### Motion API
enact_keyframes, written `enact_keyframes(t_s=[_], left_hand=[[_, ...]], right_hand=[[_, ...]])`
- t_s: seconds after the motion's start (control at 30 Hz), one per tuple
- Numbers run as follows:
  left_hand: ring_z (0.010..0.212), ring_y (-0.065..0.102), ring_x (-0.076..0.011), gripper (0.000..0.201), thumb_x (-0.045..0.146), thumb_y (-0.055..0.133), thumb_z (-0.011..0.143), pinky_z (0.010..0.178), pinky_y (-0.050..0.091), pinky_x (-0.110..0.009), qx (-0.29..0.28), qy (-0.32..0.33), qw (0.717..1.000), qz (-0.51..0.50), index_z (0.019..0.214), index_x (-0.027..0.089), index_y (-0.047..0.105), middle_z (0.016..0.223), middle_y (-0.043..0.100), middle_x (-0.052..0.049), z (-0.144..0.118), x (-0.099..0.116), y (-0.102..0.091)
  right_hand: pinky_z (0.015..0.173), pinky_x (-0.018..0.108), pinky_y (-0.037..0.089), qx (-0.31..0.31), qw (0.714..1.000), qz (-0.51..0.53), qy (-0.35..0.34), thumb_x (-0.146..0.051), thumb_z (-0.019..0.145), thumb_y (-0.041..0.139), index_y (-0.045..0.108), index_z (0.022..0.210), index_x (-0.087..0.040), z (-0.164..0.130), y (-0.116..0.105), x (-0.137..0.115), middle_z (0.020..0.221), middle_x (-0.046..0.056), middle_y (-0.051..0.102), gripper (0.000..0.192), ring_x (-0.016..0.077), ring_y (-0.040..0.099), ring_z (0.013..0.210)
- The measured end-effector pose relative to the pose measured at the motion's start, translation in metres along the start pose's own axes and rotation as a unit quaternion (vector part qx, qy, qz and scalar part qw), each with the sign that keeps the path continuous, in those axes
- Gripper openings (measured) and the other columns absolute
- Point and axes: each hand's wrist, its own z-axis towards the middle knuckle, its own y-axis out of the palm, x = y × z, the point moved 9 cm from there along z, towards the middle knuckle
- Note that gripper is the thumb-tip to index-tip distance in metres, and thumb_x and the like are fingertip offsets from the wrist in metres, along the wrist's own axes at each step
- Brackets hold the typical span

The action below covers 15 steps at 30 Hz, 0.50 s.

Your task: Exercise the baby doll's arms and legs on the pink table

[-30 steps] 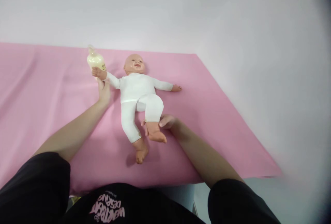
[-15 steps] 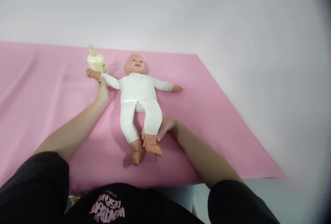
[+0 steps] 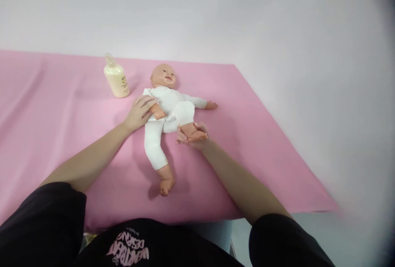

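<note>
A baby doll point(image 3: 168, 96) with a white cloth body lies on its back, head away from me. My left hand point(image 3: 140, 112) is wrapped over the doll's arm on the left side, which is folded across its belly. Under the doll's ankle on the right side, my right hand point(image 3: 197, 135) grips the leg, which is bent up toward the torso. The doll's other leg point(image 3: 154, 145) lies stretched out toward me. Its arm on the right side reaches out sideways on the cloth.
A pump bottle point(image 3: 116, 78) of pale yellow liquid stands left of the doll. Pink cloth point(image 3: 61, 106) covers the table, whose right edge slants down toward me. A pale wall point(image 3: 197, 12) rises behind it.
My left hand has brought the doll's arm from out beside the bottle in across its belly. My right hand has raised the leg on the right and bent it toward the torso.
</note>
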Motion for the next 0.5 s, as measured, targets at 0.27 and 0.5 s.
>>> enact_keyframes(t_s=[0.27,0.5], left_hand=[[0.141,0.050,-0.0347,0.042,0.037,0.045,0.102,0.119,0.037,-0.061,-0.022,0.016,1.000,0.007,0.135,0.026,0.067,0.140,0.066,-0.014,-0.0003,-0.0009,0.0067],[0.139,0.053,-0.0334,0.045,0.044,0.044,0.103,0.121,0.037,-0.060,-0.004,-0.005,1.000,-0.022,0.138,0.024,0.063,0.141,0.065,-0.016,0.0007,-0.0032,0.0041]], right_hand=[[0.086,0.044,0.063,0.098,0.994,0.008,0.051,-0.053,0.097,0.050,0.065,0.096,-0.013,-0.0007,-0.0090,0.0043,0.067,-0.003,0.060,0.043,0.0108,0.052,0.054],[0.081,0.042,0.065,0.093,0.995,-0.011,0.044,-0.056,0.096,0.051,0.065,0.102,-0.012,-0.0019,-0.0064,0.0034,0.070,-0.002,0.062,0.046,0.0102,0.053,0.053]])
